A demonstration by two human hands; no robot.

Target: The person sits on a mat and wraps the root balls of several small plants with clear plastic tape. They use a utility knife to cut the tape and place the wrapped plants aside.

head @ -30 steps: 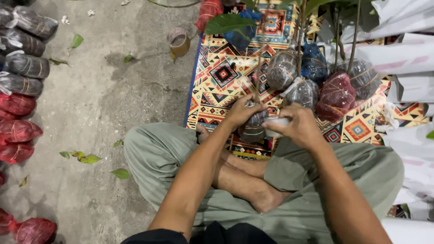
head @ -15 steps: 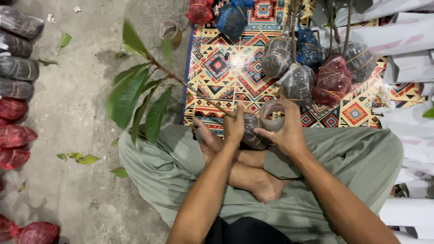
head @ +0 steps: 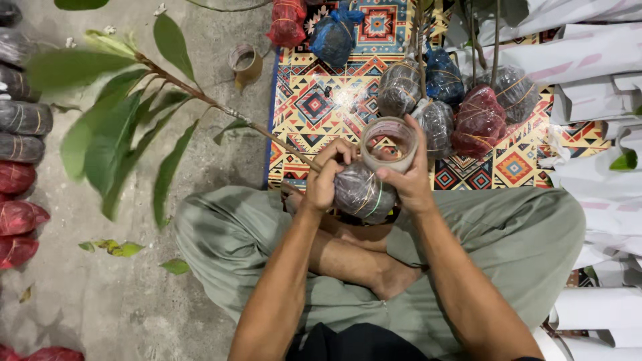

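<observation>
**Q:** Plastic-wrapped root ball [head: 361,194]: where does it sit, and how is it held?

**A:** It rests over the crossed legs, just in front of the patterned mat [head: 314,100]. The left hand [head: 328,175] has its fingers closed around the top of the ball, where the sapling stem [head: 221,110] leaves the wrap. The right hand [head: 409,184] presses a thumb on the ball while its fingers curl round a roll of clear tape [head: 389,144], held just above and touching the ball.

**Q:** What makes for good handling at this stage?

**A:** Judging from the grip, the wrap benefits from steady tension: the left hand pins the neck so the ball cannot turn, and the roll stays close to the surface so the tape lies flat and overlaps. The long leafy stem leans out to the left, so the ball should be rotated gently to avoid snapping it.

**Q:** What cannot be made out?

**A:** The free end of the tape is not visible against the glossy film, nor whether it is already stuck down. The underside of the ball is hidden by the hands and legs. Finished bundles [head: 461,107] on the mat overlap one another, so their count is uncertain; further bundles [head: 23,134] at the left edge and white paper sleeves [head: 595,100] at the right are cut off
</observation>
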